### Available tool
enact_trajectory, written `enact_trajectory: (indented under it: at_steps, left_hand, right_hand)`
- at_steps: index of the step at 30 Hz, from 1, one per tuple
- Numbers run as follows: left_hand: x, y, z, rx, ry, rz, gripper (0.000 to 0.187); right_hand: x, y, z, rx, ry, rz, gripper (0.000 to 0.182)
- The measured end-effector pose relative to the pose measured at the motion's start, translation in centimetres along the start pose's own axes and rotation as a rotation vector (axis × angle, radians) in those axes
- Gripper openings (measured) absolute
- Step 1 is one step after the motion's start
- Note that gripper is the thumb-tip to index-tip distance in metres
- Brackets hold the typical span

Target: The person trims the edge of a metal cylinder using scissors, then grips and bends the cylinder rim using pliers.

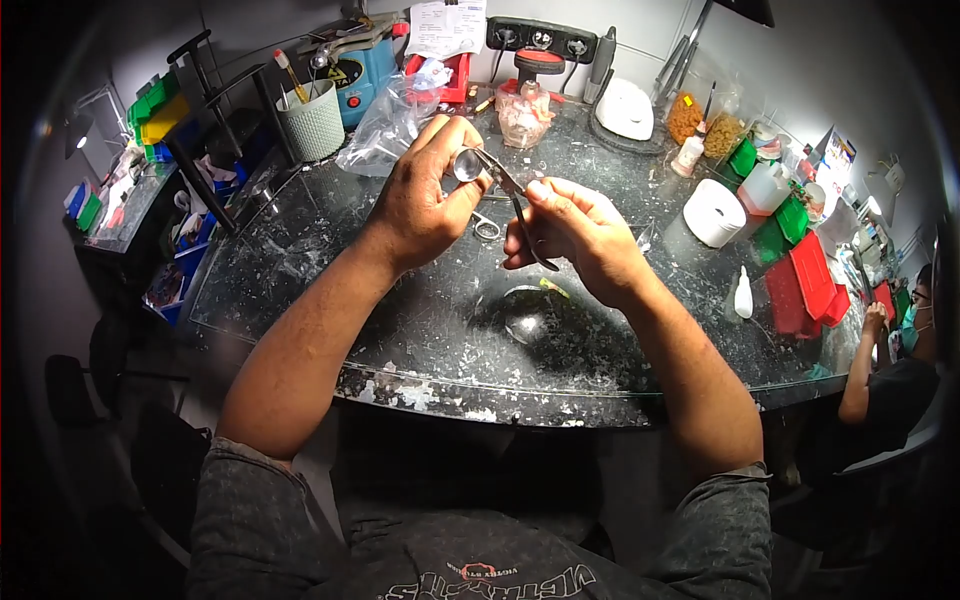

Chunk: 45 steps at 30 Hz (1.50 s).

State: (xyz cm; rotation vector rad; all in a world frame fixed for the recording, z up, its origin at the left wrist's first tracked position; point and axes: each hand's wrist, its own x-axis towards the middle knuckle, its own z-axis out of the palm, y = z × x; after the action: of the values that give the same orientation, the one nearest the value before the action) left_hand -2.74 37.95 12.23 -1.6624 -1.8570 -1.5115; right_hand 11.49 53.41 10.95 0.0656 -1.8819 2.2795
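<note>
My left hand (425, 190) is closed around a small round metal piece (467, 165), its shiny circular face turned up toward me. In my right hand (590, 235) is a pair of pliers (520, 205) with dark curved handles, the fingers wrapped round them. The jaws reach up to the left, right at the edge of the round piece. Just below my left fingers shows a metal finger loop (486, 229), like that of scissors or forceps. A clear shiny piece (527, 322) lies on the dark worktable (420, 350), with a small yellow-green bit (553, 288) beside it.
At the back stand a pale ribbed pot (312, 125) with brushes, a blue machine (368, 75), crumpled clear plastic (385, 140) and a jar (524, 115). To the right are a white round container (714, 212), a white dropper bottle (743, 295) and red bins (797, 285). Another person (885, 390) sits far right.
</note>
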Motion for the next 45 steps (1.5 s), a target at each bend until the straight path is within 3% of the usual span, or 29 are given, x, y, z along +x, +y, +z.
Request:
enact_trajectory:
  at_steps: [14, 23, 25, 45]
  left_hand:
    - [0.1, -0.2, -0.1, 0.009, -0.020, -0.004, 0.015]
    - [0.1, -0.4, -0.1, 0.026, 0.004, 0.041, 0.015]
    - [0.1, -0.1, -0.2, 0.019, -0.023, -0.014, 0.015]
    - [0.1, -0.1, -0.5, 0.082, -0.075, -0.087, 0.020]
  right_hand:
    - [-0.1, -0.2, 0.6, 0.006, 0.053, 0.009, 0.032]
    - [-0.1, -0.4, 0.0, -0.016, -0.060, 0.036, 0.031]
    - [-0.1, -0.2, 0.6, -0.006, 0.038, 0.040, 0.030]
    - [0.0, -0.2, 0.6, -0.041, 0.055, 0.052, 0.030]
